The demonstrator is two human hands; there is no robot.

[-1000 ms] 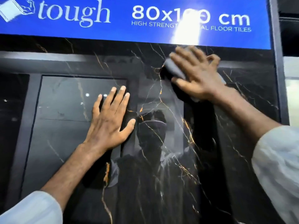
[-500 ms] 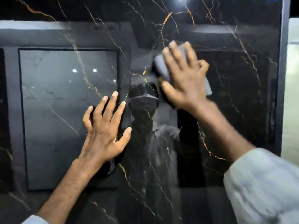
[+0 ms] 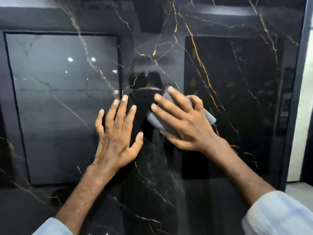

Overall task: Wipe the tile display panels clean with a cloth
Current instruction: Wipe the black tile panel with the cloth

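Up close, right hand [image 3: 183, 122] pressing grey cloth [image 3: 157, 120] on black tile panel [image 3: 237, 82], fingers spread, left hand [image 3: 116, 133] flat, empty

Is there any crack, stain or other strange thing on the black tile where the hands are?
Nothing stands out. The gold and white lines on the tile are marble veins, not cracks. The cloth lies flat under the right hand.

The tile panel [image 3: 228, 99] stands upright, glossy black with gold and white veins, mirroring the room; the grey cloth [image 3: 156, 120], folded into a pad, lies flat against the panel near its middle, slightly tilted.
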